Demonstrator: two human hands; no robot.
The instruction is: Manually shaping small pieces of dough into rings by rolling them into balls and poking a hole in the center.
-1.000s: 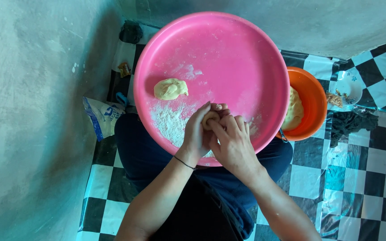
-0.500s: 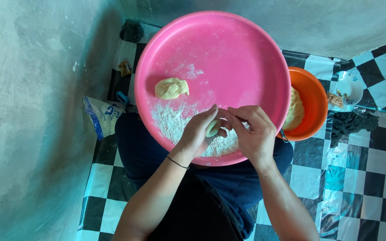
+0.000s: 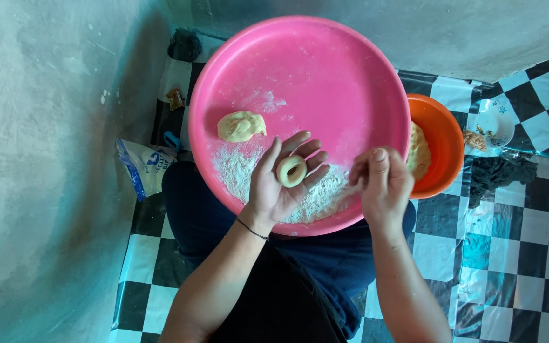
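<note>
A big round pink tray (image 3: 325,70) rests on my lap. My left hand (image 3: 281,184) lies palm up over its near part, fingers spread, with a small pale ring of dough (image 3: 291,171) resting on the palm. My right hand (image 3: 384,184) hovers at the tray's near right rim, fingers curled together, fingertips at the white flour pile (image 3: 316,198); I see nothing held in it. A lump of yellow dough (image 3: 241,125) sits on the tray's left side.
An orange bowl (image 3: 447,143) with more dough (image 3: 419,152) stands right of the tray. A blue and white bag (image 3: 142,166) lies by the grey wall on the left. A small white dish (image 3: 495,121) and a dark cloth (image 3: 500,174) lie on the checkered floor.
My hands were together shaping the dough. They have come apart: the left palm has turned up with the ring on it, and the right hand has moved to the right.
</note>
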